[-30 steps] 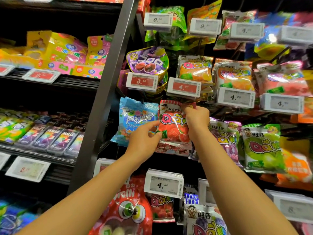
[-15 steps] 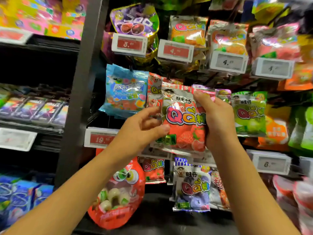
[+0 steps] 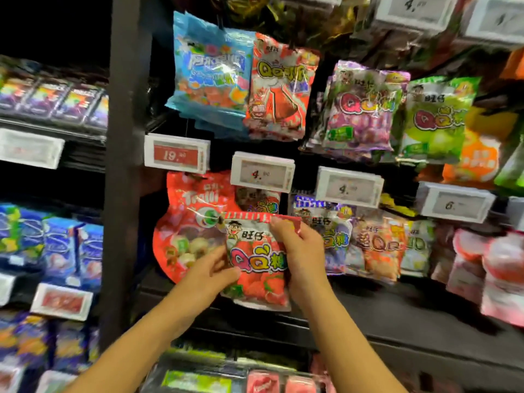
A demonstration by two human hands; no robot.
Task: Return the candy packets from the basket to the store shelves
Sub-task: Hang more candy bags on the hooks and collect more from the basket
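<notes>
Hanging this strawberry QQ candy packet [image 3: 256, 260] well depends on finding the right peg, and the head view, the only one here, gives enough to plan it. The packet is held upright in front of the lower row of hanging sweets, just below the white price tag [image 3: 262, 173] that reads 4. Behind its top edge a packet of matching red print [image 3: 259, 200] peeks out under that tag, which suggests this is the right hook; the hook itself is hidden, so I cannot tell whether the hang hole is on it yet.

The right hand [image 3: 302, 258] pinches the packet's top right corner, thumb in front and fingers curled behind the sealed strip. The left hand [image 3: 208, 275] holds the lower left edge between thumb and fingertips, steadying the bag.

A good way to finish, as I judge it: keep the top strip flat and level with the right hand, tip it slightly back, and slide the hole onto the peg behind the tag, while the left hand keeps the bag's weight from swinging. The big red Trolli bag [image 3: 188, 222] hangs just beside it on the left and the purple grape packet [image 3: 330, 228] on the right, so the packet should go straight in to avoid snagging either. The film looks slippery and crinkly; a firm pinch on the seal is safer than a squeeze on the candy.
</notes>
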